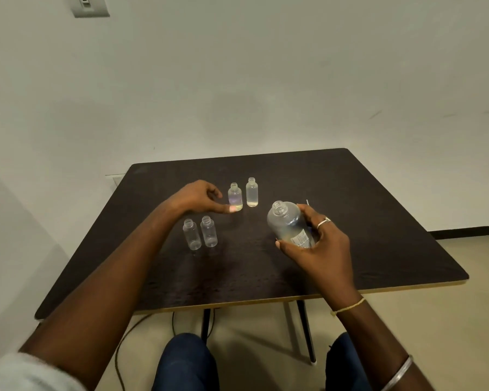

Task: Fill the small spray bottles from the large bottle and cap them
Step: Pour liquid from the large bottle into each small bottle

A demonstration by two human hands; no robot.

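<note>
Several small clear spray bottles stand uncapped on the dark table [364, 215]. Two empty ones [192, 234] [209, 231] stand side by side at the near left. Two more stand farther back: one [235, 196] with a little liquid at its bottom, one [252, 192] cloudy and mostly full. My left hand [201, 197] is just left of the far-left bottle, fingers curled apart, thumb tip touching its base. My right hand [315, 244] grips the large clear bottle [288, 221], uncapped and tilted with its neck toward the small bottles.
A thin white tube tip [307, 202] shows behind my right hand. A white wall rises right behind the table. Below the front edge are the table legs [305, 331], a cable on the floor and my knees.
</note>
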